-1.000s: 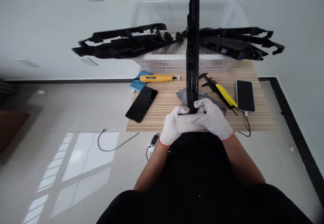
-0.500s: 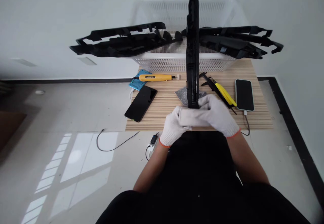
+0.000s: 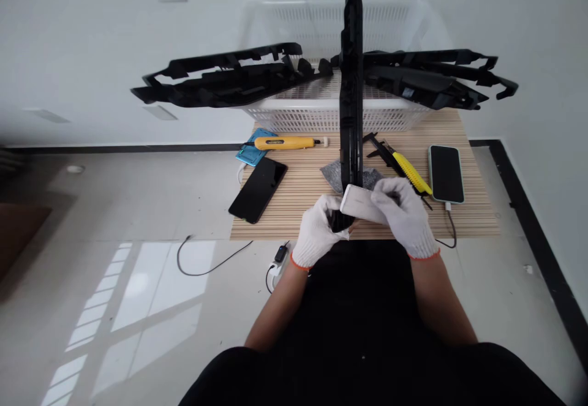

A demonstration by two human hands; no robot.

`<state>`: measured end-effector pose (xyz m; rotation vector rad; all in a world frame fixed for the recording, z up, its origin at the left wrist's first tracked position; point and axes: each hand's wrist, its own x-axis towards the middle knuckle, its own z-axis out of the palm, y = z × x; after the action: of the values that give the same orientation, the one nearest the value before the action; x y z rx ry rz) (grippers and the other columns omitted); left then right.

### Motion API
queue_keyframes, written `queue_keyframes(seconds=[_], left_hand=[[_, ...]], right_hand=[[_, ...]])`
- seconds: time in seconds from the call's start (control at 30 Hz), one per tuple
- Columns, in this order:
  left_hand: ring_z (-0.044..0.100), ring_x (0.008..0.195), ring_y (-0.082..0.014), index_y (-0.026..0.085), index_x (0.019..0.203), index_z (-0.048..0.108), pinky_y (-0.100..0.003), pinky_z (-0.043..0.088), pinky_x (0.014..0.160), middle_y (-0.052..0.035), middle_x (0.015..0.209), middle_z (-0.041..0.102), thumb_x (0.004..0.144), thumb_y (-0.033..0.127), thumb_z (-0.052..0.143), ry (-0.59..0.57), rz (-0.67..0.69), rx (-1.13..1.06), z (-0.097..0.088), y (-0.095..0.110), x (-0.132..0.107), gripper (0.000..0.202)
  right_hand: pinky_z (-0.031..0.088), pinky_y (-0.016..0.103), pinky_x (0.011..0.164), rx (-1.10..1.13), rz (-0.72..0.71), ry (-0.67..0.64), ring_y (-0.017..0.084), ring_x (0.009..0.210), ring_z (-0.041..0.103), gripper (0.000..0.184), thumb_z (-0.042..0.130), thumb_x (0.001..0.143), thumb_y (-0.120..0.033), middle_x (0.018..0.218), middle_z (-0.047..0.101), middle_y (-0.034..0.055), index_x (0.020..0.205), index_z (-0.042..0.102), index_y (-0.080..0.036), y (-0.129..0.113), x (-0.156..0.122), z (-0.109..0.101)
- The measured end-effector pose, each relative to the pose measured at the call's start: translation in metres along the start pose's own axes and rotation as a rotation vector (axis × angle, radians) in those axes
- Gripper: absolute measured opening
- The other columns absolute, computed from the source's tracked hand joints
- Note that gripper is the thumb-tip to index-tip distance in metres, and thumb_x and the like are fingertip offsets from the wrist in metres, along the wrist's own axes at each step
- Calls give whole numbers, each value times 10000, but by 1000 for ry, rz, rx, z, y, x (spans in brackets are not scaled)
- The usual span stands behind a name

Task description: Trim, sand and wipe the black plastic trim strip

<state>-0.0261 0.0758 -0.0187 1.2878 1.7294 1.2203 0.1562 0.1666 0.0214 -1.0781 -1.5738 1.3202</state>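
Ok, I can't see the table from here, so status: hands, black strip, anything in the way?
Left hand on near end of black strip. Right hand holding white block over it. Gray cloth beneath strip, possibly in the way.

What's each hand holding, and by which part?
Left hand: the long black part, gripped at its near end. Right hand: the flat white piece, pinched at its right end.
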Motion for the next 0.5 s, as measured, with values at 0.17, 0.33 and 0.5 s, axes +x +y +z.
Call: queue_keyframes(seconds=[0.17, 0.33, 0.5], left_hand=[[553, 635, -114, 219, 829, 495, -224, 432, 601, 59, 729, 615, 633, 274, 791, 1, 23, -36, -3, 6, 2, 359], [517, 595, -113, 222, 802, 481, -228, 408, 566, 65, 679, 584, 637, 320, 802, 10, 27, 5, -6, 7, 3, 374], [652, 735, -175, 222, 884, 548, -275, 512, 675, 11, 817, 688, 618, 406, 853, 5, 74, -84, -6, -5, 3, 444]], right_hand=[[482, 438, 1121, -181, 71, -330, 250, 1218, 642, 417, 856, 801, -427, 1275, 692, 29, 1131, 660, -264, -5, -11, -18], [501, 469, 1145, -344, 38, -372, 298, 1329, 605, 719, 906, 726, -378, 1421, 630, 49, 1370, 597, -298, -17, -19, -25], [549, 480, 1093, -502, -202, -479, 296, 1274, 640, 724, 786, 854, -378, 1392, 626, 66, 1524, 513, -343, -14, -16, -18]])
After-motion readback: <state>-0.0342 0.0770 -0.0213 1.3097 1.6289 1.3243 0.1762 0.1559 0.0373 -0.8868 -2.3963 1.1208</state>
